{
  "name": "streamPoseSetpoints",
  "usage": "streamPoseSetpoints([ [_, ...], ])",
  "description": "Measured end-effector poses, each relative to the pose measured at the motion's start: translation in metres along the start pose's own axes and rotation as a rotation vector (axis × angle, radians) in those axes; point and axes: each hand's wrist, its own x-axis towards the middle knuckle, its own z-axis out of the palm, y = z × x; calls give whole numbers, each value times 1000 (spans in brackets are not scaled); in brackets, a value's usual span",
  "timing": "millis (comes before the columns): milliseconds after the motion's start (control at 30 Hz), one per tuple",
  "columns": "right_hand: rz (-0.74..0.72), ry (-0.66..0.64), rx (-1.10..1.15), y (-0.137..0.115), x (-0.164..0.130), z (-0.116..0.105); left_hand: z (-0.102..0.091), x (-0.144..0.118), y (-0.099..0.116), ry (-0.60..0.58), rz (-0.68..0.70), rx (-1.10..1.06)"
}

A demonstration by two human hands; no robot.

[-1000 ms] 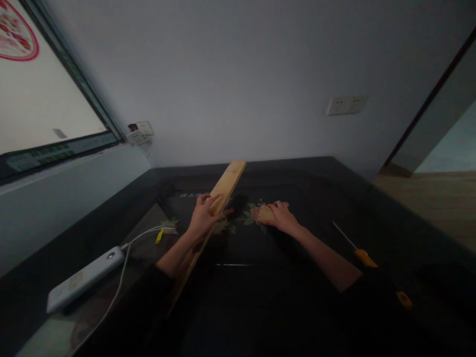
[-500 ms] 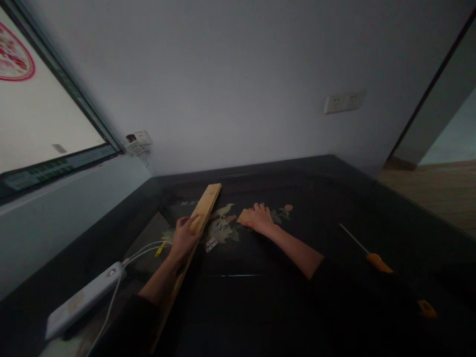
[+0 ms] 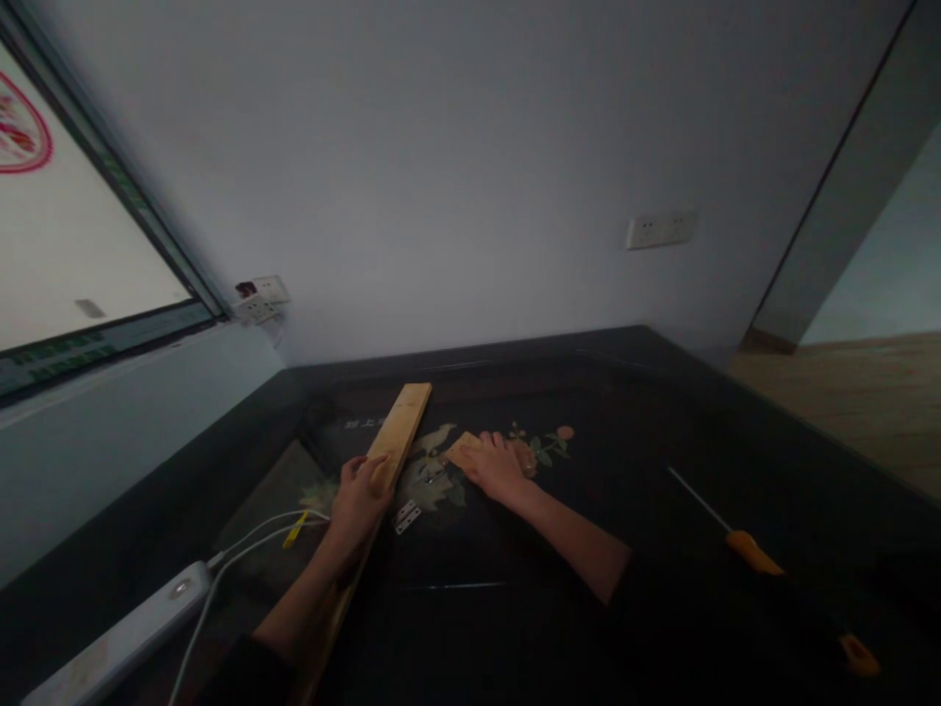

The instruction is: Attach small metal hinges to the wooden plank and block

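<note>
At centre frame I see my left hand (image 3: pixel 358 495) gripping a long plank (image 3: pixel 389 453) that lies flat on the dark table (image 3: pixel 624 412), running from lower left toward the middle. Just right of it, my right hand (image 3: pixel 497 468) presses flat, fingers together, on a small block (image 3: pixel 461 448). Two hinges (image 3: pixel 406 516) lie between the hands. A screwdriver (image 3: pixel 735 534) rests at right.

Left hand (image 3: pixel 358 495) grips plank (image 3: pixel 393 441), seemingly flat.
</note>
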Motion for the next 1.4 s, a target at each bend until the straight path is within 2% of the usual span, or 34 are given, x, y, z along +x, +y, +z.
streamPoseSetpoints([
  [233, -27, 64, -8, -24, 28, 5, 1, -3, 17, 5, -36, 70],
  [333, -48, 80, 6, -20, 21, -4, 1, -6, 23, 3, -39, 88],
  [400, -63, 94, 9, -8, 6, -15, 2, -8, 24, -11, -52, 101],
  [533, -80, 97, -8, 38, -51, -47, 5, -9, 27, -14, -52, 124],
  [667, 14, 117, -43, 106, -130, -73, 6, -10, 34, -25, -49, 125],
  [800, 261, 202, -54, 173, -207, -71, 5, -11, 40, -46, -59, 141],
  [900, 384, 222, -7, 202, -246, -58, 8, -11, 42, -40, -37, 142],
  [967, 412, 209, 55, 209, -259, -51, 10, -11, 45, -41, -25, 149],
  [1067, 419, 192, 143, 206, -263, -47, 12, -13, 50, -43, -22, 158],
  [1233, 413, 142, 210, 194, -258, -53, 15, -16, 59, -56, -36, 169],
  [1400, 376, 150, 245, 195, -265, -60, 18, -19, 67, -62, -46, 186],
])
